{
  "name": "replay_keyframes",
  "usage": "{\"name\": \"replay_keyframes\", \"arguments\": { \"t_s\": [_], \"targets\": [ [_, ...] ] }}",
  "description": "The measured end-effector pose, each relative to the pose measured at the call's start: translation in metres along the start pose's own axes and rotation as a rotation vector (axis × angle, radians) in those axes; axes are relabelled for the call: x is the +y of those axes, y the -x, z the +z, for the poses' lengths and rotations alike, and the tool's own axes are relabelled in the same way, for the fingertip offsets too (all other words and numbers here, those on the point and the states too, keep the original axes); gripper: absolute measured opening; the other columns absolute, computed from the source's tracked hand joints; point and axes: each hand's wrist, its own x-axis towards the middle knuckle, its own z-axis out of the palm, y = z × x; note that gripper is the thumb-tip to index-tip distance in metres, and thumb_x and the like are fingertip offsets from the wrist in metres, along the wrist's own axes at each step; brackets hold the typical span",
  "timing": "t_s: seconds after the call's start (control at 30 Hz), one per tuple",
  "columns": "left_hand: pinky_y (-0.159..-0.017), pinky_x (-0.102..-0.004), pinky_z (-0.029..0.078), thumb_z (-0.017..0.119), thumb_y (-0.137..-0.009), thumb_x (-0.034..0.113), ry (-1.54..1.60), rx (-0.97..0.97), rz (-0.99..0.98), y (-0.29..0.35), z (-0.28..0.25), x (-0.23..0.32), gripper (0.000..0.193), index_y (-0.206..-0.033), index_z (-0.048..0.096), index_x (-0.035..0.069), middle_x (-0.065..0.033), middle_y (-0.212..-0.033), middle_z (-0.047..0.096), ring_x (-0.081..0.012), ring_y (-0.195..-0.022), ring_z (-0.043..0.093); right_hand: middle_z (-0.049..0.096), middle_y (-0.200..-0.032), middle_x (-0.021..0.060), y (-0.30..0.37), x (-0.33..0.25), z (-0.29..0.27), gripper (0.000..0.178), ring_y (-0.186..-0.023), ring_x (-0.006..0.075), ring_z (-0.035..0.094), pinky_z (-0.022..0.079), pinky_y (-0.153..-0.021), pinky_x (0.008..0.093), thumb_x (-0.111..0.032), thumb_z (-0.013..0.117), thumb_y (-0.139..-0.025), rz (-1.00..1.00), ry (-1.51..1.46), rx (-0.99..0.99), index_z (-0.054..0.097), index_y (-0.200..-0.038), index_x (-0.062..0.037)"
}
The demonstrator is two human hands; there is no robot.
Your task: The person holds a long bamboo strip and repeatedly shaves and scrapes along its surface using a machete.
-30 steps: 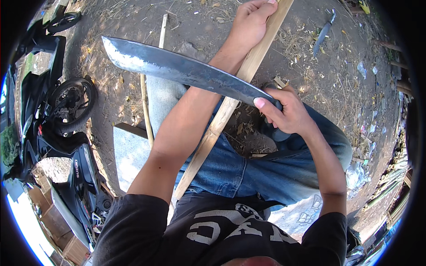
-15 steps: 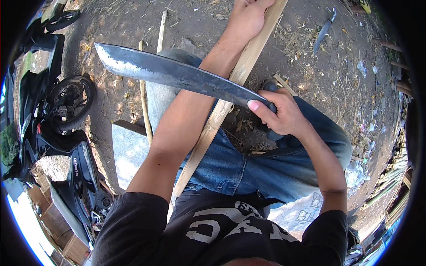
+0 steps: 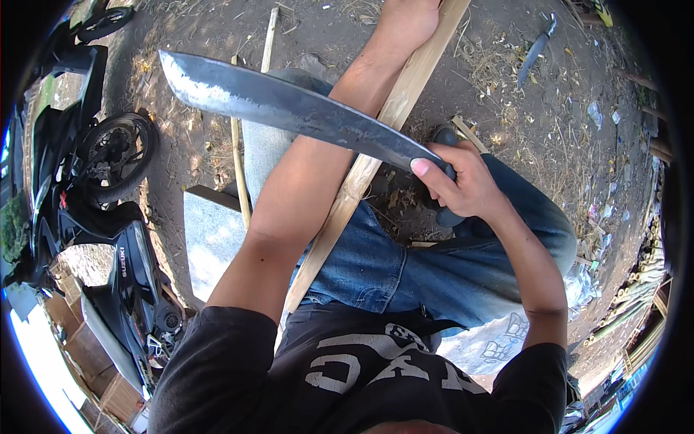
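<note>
My right hand (image 3: 463,181) is closed round the dark handle of a machete (image 3: 289,108). Its broad blade points left, passing above my left forearm and a long wooden strip (image 3: 347,195). The strip runs slantwise from my lap up past the top edge of the view. At the top, my left hand (image 3: 410,22) grips the strip; its fingertips are partly cut off by the frame. Pale, shaved-looking wood shows on the strip just below the blade. Whether the blade touches the strip I cannot tell.
A black motorcycle (image 3: 119,267) stands at the left. A second knife (image 3: 536,52) lies on the dirt at the upper right. Thin wooden sticks (image 3: 241,173) lie beside my left leg. Bamboo poles (image 3: 629,296) are piled at the right, with litter and shavings scattered nearby.
The machete's tip has risen slightly in view, and my right hand has shifted a little to the right. My left hand still holds the strip near the top.
</note>
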Motion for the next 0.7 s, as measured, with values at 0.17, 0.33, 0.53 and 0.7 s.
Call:
{"name": "replay_keyframes", "arguments": {
  "t_s": [0.17,0.33,0.53,0.7],
  "targets": [
    [-0.040,-0.0281,0.038,0.055,-0.104,0.034,-0.009,0.021,0.026,-0.006,-0.005,-0.004,0.033,-0.084,0.068,0.011,0.0023,-0.058,0.056,-0.0099,-0.043,0.049,0.055,-0.058,0.0156,0.002,0.006,0.013,0.038,-0.051,0.0260,0.059,0.045,-0.053,0.0371,-0.034,0.061,-0.102,-0.019,-0.026,-0.015,0.069,-0.089,0.0001],
    [-0.040,-0.0280,0.038,0.055,-0.104,0.033,-0.038,0.009,0.039,-0.009,-0.005,-0.002,0.033,-0.084,0.068,0.010,0.0018,-0.060,0.058,-0.0100,-0.044,0.049,0.054,-0.061,0.0179,0.006,0.012,0.032,0.043,-0.050,0.0334,0.053,0.044,-0.059,0.0416,-0.040,0.060,-0.102,-0.029,0.023,-0.196,0.068,-0.087,-0.0001],
    [-0.043,-0.0280,0.039,0.056,-0.103,0.032,0.020,0.033,0.070,-0.012,-0.006,-0.005,0.032,-0.085,0.069,0.009,0.0013,-0.063,0.060,-0.0099,-0.047,0.050,0.055,-0.057,0.0155,0.002,0.002,0.014,0.039,-0.050,0.0254,0.058,0.045,-0.053,0.0362,-0.036,0.061,-0.102,0.108,-0.175,-0.020,0.069,-0.091,0.0004],
    [-0.045,-0.0280,0.041,0.057,-0.103,0.031,-0.037,0.067,0.111,-0.014,-0.004,-0.008,0.031,-0.086,0.070,0.008,0.0007,-0.063,0.061,-0.0100,-0.049,0.052,0.054,-0.057,0.0165,0.006,0.012,0.039,0.040,-0.051,0.0299,0.058,0.045,-0.054,0.0386,-0.037,0.061,-0.101,-0.109,0.044,-0.117,0.069,-0.089,0.0006]
  ]
}}
